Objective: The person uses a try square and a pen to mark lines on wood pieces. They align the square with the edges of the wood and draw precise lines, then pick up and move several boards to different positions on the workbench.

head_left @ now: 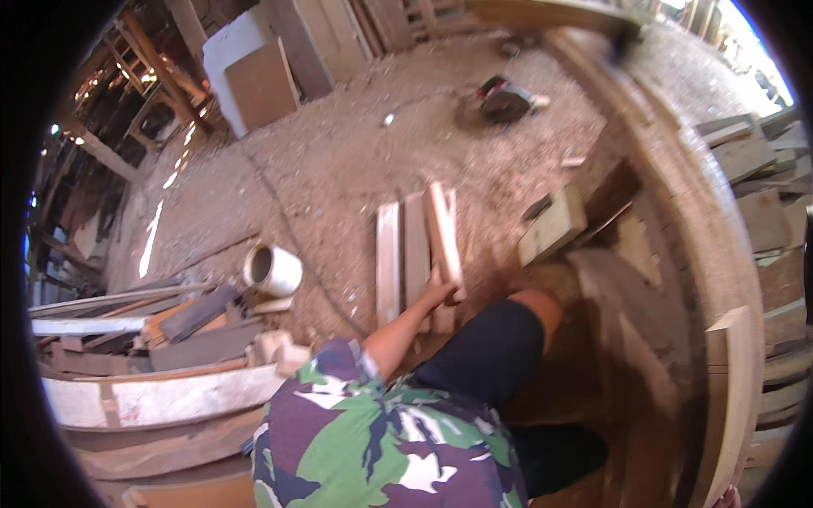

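My left hand (439,293) is closed around the near end of a pale wooden batten (441,222). The batten lies at a slant over other wooden strips on the ground, among them a light one (388,262) and a browner one (416,245). Far to the right, at the lower edge, only a few fingers of my right hand (728,498) show. They are at the near end of a pale squared board (730,398), which stands along the curved edge of a big timber. The rest of that hand and its arm are out of sight.
A white bucket (273,269) lies tipped to the left, near stacked scrap wood (195,326). A circular saw-like power tool (506,100) rests on the dirt ahead. A long timber beam (677,161) curves along the right. A wooden block (552,226) stands before it; a cable (284,207) crosses the ground.
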Action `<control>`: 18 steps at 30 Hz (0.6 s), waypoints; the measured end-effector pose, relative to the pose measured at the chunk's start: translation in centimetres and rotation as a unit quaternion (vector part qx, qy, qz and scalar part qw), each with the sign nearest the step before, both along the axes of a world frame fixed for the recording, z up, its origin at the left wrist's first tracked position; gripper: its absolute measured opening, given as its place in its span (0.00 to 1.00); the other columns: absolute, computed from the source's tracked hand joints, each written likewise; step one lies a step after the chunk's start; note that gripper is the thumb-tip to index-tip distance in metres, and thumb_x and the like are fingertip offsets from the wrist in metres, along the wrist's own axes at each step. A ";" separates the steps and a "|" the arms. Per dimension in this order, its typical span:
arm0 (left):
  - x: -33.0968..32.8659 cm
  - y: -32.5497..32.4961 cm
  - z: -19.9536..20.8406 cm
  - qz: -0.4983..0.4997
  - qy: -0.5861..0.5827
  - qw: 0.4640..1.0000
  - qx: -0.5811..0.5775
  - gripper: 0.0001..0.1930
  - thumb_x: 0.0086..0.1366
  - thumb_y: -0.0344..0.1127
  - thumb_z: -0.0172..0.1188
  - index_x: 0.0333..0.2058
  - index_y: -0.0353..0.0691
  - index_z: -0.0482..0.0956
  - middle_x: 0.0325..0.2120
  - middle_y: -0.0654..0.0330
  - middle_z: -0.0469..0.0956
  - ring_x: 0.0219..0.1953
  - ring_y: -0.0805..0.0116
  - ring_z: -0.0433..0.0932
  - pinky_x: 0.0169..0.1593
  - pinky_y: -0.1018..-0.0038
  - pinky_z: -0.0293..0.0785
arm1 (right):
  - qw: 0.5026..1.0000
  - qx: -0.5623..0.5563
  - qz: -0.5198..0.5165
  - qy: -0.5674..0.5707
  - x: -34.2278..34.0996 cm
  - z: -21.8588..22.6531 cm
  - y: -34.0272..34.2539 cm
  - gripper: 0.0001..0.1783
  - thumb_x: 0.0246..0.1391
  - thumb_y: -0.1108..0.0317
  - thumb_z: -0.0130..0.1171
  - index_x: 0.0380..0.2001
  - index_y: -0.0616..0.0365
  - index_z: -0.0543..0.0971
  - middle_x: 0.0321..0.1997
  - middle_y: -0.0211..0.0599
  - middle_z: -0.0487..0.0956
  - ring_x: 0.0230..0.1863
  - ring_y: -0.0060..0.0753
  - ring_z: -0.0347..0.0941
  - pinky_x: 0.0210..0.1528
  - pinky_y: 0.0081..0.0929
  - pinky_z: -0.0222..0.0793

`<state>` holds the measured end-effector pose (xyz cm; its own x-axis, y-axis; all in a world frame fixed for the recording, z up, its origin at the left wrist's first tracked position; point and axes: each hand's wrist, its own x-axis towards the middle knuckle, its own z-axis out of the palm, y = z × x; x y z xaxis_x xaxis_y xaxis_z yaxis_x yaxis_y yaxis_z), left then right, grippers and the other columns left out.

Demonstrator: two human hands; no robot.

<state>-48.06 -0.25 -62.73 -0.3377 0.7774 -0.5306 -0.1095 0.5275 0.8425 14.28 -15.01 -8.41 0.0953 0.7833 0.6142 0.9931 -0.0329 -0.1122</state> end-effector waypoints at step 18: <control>-1.1 0.5 1.4 0.116 -0.150 0.982 -0.016 0.39 0.70 0.57 0.70 0.66 0.30 0.74 0.46 0.49 0.85 0.45 0.58 0.88 0.45 0.59 0.86 | 0.993 0.108 -0.038 -0.038 -1.9 1.2 -1.4 0.08 0.69 0.61 0.74 0.40 0.54 0.92 0.37 0.34 0.92 0.34 0.37 0.88 0.41 0.34 0.83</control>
<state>-49.13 0.28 -61.33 -0.3292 0.6795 -0.6557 -0.4699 0.4844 0.7379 12.34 -16.37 -7.25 0.0968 0.6246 0.7749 0.9945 -0.0921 -0.0500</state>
